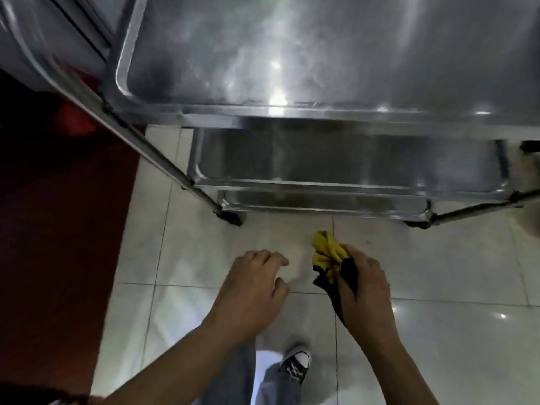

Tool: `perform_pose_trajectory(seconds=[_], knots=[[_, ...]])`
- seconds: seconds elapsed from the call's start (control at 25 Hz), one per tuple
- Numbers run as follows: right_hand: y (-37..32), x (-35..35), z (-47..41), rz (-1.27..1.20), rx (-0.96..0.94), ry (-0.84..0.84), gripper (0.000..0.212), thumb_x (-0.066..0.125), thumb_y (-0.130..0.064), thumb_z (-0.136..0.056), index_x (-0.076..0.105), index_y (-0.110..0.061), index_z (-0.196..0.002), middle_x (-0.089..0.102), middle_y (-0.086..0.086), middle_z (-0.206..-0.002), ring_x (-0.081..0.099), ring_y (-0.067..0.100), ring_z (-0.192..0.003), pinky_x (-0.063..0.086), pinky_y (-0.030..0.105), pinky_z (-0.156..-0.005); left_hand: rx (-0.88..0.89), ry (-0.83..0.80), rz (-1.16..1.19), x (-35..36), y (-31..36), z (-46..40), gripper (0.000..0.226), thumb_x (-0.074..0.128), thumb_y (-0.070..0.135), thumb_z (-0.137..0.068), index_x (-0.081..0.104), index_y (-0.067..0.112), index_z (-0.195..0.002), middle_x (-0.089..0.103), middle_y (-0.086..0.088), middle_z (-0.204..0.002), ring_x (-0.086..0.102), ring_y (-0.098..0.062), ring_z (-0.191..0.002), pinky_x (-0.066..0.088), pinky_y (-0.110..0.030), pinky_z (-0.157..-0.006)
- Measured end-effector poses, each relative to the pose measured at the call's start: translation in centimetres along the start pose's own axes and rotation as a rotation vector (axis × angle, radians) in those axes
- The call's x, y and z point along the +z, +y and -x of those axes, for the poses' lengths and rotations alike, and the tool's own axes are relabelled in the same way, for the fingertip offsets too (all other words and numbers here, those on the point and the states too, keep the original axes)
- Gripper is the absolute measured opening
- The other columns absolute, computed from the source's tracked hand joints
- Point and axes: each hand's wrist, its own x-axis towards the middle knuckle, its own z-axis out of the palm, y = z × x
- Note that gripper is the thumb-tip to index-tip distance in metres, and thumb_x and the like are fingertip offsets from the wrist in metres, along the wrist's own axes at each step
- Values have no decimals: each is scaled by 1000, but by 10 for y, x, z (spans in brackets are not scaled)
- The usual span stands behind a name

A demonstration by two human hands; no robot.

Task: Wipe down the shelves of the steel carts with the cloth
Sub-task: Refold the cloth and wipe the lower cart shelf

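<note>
Right hand pinched the bunched cloth in its grip, off the steel cart before its front edge, presumably for regathering; left hand hovered empty, fingers loosely spread.

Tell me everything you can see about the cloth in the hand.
The cloth is yellow with a black part, soft and crumpled into a bunch. The right hand grips it, fingers curled round it; the yellow end sticks out above the fingers and a black strip hangs below the palm. It is held above the tiled floor, in front of the cart, touching no shelf.
</note>
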Motion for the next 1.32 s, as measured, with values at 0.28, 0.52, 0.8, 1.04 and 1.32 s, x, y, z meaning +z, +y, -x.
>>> perform_pose_trajectory(seconds=[0.28, 0.52, 0.8, 1.04, 1.32], knots=[[72, 149, -90, 125, -133, -172, 45, 59, -36, -101, 48, -31, -144, 62, 4, -129, 58, 25, -113, 50, 48, -96, -93, -34, -58, 117, -103, -54, 48, 35, 35, -95, 54, 24, -137, 59, 1, -128, 50, -21, -118, 41, -39, -101], [83, 245, -184, 189, -302, -138, 42, 51, -38, -102, 47, -27, -142, 55, 11, -129, 53, 34, -113, 44, 49, -99, -220, 16, 58, 184, -187, -128, 38, 48, 28, -100, 53, 20, -136, 58, -4, -129, 51, -25, -116, 39, -36, -100], [71, 311, -305, 273, -535, 9, 43, 54, -35, -101, 50, -21, -141, 57, 18, -123, 55, 41, -109, 44, 49, -94, -355, 213, 16, 235, -252, -227, 56, 54, 27, -95, 39, 13, -147, 45, -10, -148, 42, -30, -135, 35, -42, -112], [63, 409, -359, 473, -771, 8, 50, 60, -35, -96, 49, -26, -144, 55, 9, -136, 52, 36, -121, 38, 47, -99, -462, 370, -28, 275, -323, -279, 83, 45, 33, -100, -3, 4, -160, -5, -18, -169, -4, -30, -157, 2, -38, -128], [77, 457, -402, 447, -824, -98, 56, 43, -52, -101, 37, -36, -153, 31, 2, -164, 29, 24, -151, 17, 43, -125, -416, 417, -67, 308, -345, -278, 93, 43, 46, -96, -12, 3, -159, -19, -14, -167, -19, -25, -155, -7, -34, -127]])
